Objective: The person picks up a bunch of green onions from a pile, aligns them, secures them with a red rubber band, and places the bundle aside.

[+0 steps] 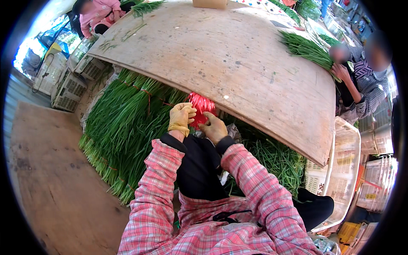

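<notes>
"Where are the red strips (203, 103)?"

"In a bunch by the near edge of the wooden board (238, 72), just beyond the dark trouser leg (196, 172). Both hands are at them."

"What is the left hand (182, 115) doing?"

"It wears a yellowish glove, and its fingers are curled beside the bunch. I can't tell whether a strip is pinched in them."

"And the right hand (214, 128)?"

"Its fingers are bent toward the strips from the other side. Whether it grips any, I can't tell."

"What lies around them?"

"Tied green stalks (127, 114) are piled to the left, with loose greens (276, 163) to the right, below the board. A pale plastic crate (345, 159) stands farther right."

"Anyone else there?"

"Yes. Across the board, at the right, a co-worker's hand (341, 72) is on a long green bunch (306, 49). Someone in a pink top (97, 15) sits at the far left."
</notes>
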